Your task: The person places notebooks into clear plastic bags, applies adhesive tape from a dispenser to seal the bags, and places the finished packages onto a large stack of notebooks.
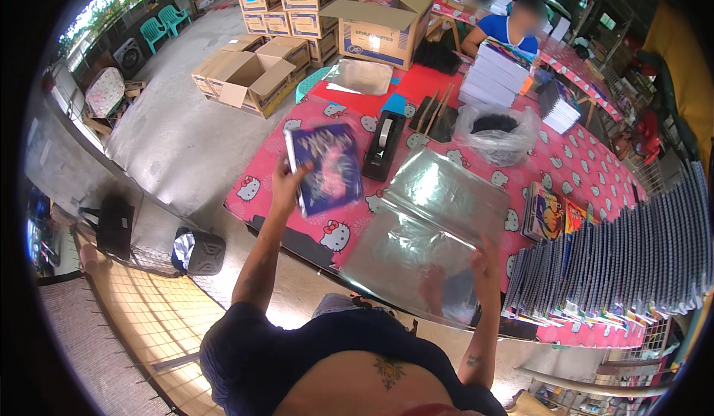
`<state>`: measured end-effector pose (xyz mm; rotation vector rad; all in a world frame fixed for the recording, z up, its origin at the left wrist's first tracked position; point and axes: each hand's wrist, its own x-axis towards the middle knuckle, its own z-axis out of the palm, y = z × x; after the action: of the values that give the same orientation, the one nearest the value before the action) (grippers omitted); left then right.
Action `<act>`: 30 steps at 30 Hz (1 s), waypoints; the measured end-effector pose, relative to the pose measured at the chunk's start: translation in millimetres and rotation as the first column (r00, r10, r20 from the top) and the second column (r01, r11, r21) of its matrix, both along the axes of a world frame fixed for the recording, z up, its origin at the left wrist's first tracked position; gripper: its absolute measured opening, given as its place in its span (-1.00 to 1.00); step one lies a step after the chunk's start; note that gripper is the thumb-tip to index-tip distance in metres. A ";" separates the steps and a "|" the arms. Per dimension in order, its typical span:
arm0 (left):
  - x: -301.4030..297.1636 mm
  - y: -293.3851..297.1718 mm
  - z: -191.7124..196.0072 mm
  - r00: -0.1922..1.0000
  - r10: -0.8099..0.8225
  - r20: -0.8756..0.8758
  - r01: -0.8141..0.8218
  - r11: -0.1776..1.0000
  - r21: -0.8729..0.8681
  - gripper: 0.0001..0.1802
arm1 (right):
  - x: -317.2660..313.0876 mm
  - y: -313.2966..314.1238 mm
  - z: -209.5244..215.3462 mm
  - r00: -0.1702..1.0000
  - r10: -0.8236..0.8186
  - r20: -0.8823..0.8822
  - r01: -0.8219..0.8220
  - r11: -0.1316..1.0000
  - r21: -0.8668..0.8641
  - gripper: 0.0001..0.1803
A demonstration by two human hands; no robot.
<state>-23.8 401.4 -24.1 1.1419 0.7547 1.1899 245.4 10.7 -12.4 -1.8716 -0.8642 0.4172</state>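
My left hand (285, 183) is closed on the left edge of a purple notebook (332, 170) with a pink picture on its cover. The notebook is held over the table's left part and is blurred by motion. At the right edge of a shiny clear plastic sheet (394, 256) is my right hand (487, 262). Its fingers are smeared, so whether they grip the plastic is unclear. Another pile of clear plastic sheets (446, 189) lies just beyond. A black tape dispenser (382, 148) stands to the right of the notebook.
A long row of spiral notebooks (617, 260) fills the right of the pink table (338, 122), near small colourful books (543, 211). Farther back are a plastic bag (497, 133), a stack of white-edged notebooks (491, 77), open cartons (375, 40) and a seated person (491, 29).
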 end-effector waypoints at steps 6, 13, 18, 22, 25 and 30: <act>40.9 169.7 -90.8 0.907 0.406 0.116 -0.344 0.870 -0.353 -0.50 | -29.5 -2.6 -9.8 0.897 0.193 0.397 -0.148 0.979 -0.140 -0.42; 48.8 236.2 -140.4 0.939 0.119 -0.324 -0.067 0.984 0.166 -0.52 | -40.1 -69.1 34.1 0.939 -0.086 0.332 0.112 0.992 -0.062 -0.56; 82.5 244.4 -84.9 0.271 0.500 -0.822 -0.339 0.849 0.404 -0.43 | -48.8 -161.1 92.6 0.847 -0.494 0.197 0.467 0.868 0.171 -0.76; 157.1 164.9 96.5 0.972 0.144 0.185 -0.219 0.837 0.501 -0.40 | 10.6 -211.3 163.5 0.376 -0.895 0.238 0.561 0.425 0.711 -0.62; 268.4 -107.9 242.3 0.934 -0.339 0.116 0.126 0.613 0.780 -0.41 | 58.4 -269.4 226.7 0.348 -0.913 0.211 0.421 0.353 0.836 -0.39; 305.3 -310.7 363.0 0.869 -0.479 -0.126 0.035 -0.194 0.980 -0.21 | 124.2 -302.9 291.8 0.751 -0.631 0.194 0.238 0.534 0.811 -0.27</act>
<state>281.5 90.7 338.9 2.1494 -1.0735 1.4457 369.6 -292.2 279.4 -1.2997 -0.6492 -0.7025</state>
